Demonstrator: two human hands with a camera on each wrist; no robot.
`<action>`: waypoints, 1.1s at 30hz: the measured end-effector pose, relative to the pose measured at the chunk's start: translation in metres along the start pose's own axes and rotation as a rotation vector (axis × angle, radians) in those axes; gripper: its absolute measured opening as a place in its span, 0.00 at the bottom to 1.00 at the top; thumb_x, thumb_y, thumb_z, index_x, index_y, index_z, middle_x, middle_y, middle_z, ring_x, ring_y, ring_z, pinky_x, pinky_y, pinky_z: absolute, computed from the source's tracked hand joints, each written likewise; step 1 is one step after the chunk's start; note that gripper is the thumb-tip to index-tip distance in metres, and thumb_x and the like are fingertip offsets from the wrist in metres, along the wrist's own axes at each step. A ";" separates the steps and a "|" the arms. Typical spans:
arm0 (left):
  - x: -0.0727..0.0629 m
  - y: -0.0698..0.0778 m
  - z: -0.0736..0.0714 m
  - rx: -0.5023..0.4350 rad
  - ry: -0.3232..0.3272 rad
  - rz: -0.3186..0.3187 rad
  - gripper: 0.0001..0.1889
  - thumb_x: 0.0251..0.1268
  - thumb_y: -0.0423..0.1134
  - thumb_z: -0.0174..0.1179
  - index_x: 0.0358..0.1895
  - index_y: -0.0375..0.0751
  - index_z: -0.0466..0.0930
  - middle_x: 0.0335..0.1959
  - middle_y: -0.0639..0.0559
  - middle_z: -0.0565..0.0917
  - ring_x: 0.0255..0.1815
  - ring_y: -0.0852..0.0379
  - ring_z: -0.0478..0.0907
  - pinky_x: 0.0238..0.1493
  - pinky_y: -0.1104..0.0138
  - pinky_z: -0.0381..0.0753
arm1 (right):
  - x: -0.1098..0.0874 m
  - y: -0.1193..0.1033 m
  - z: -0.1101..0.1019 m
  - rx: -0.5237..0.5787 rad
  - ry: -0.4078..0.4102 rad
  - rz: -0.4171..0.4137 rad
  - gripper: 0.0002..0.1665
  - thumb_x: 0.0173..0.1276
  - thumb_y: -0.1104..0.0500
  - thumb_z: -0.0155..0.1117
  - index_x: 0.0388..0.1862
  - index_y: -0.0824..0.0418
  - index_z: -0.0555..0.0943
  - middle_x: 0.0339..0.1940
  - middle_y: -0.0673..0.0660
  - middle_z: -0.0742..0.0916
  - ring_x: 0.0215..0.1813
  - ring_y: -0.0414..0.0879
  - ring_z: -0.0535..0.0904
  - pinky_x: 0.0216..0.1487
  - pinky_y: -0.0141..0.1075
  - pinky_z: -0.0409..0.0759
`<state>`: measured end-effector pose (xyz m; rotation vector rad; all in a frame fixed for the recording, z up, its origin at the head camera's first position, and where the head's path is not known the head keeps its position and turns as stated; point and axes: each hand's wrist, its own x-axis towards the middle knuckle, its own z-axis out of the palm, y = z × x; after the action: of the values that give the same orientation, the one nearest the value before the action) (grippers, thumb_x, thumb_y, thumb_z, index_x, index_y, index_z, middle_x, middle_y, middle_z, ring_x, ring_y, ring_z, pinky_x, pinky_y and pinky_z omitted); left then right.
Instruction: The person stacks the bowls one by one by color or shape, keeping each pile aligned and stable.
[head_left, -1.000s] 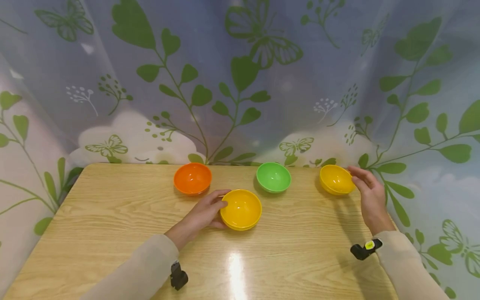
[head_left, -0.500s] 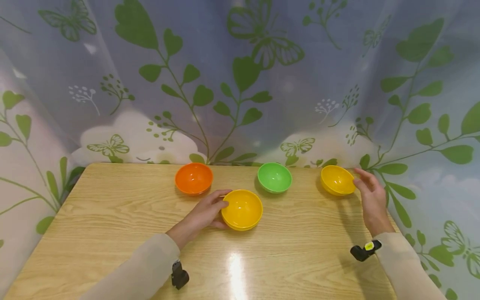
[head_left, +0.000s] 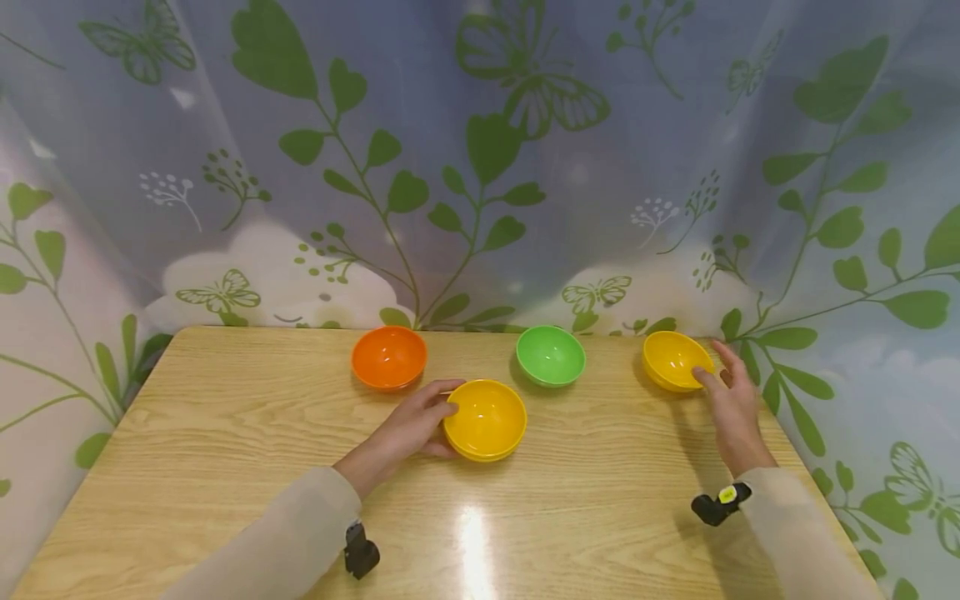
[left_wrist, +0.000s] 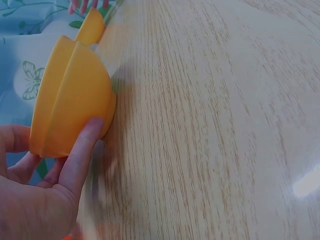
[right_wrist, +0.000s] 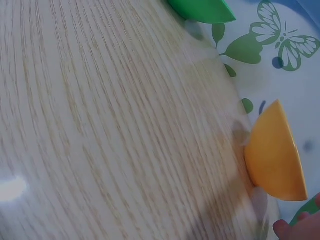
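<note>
- We see smooth, glossy, round bowls with curved walls; the left wrist view shows two rims in the yellow stack (head_left: 486, 423), one nested inside the other.
- The left hand (head_left: 405, 423) holds that stack by its left side, thumb at the rim, nearer the person than the orange bowl (head_left: 388, 358) and green bowl (head_left: 551, 357), and between them sideways.
- The right hand (head_left: 737, 408) is at the single yellow bowl (head_left: 670, 360), near the table's far right corner, thumb and fingers spread apart; we cannot tell whether it touches the rim.
- Beneath lies one table (head_left: 247, 442) with fine, streaky wood grain; behind hangs cloth (head_left: 420, 92) printed with leaves and butterflies.
- We count five bowls: three yellow, one orange, one green.
</note>
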<state>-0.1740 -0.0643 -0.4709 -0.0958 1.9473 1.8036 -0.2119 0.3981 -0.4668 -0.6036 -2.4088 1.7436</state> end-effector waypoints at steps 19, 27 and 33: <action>0.001 -0.002 -0.001 -0.002 -0.008 0.012 0.27 0.86 0.38 0.53 0.83 0.48 0.69 0.78 0.36 0.73 0.67 0.39 0.83 0.49 0.51 0.96 | 0.003 0.008 0.009 0.067 -0.051 0.084 0.46 0.90 0.57 0.50 0.94 0.44 0.39 0.95 0.54 0.41 0.93 0.61 0.44 0.88 0.47 0.66; 0.002 -0.003 -0.002 0.002 -0.008 0.010 0.27 0.86 0.38 0.53 0.83 0.49 0.69 0.78 0.36 0.73 0.67 0.39 0.83 0.49 0.51 0.96 | 0.004 0.009 0.011 0.136 -0.063 0.147 0.48 0.89 0.61 0.49 0.94 0.44 0.36 0.94 0.58 0.41 0.86 0.59 0.62 0.69 0.28 0.84; 0.001 -0.003 -0.001 0.007 -0.003 0.007 0.27 0.86 0.37 0.52 0.83 0.49 0.70 0.78 0.36 0.73 0.67 0.39 0.83 0.50 0.51 0.96 | 0.003 0.008 0.012 0.191 -0.077 0.177 0.47 0.89 0.60 0.45 0.94 0.44 0.34 0.94 0.59 0.41 0.89 0.58 0.55 0.75 0.32 0.79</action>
<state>-0.1745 -0.0653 -0.4740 -0.0844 1.9539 1.8002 -0.2160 0.3906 -0.4789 -0.7563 -2.2601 2.0742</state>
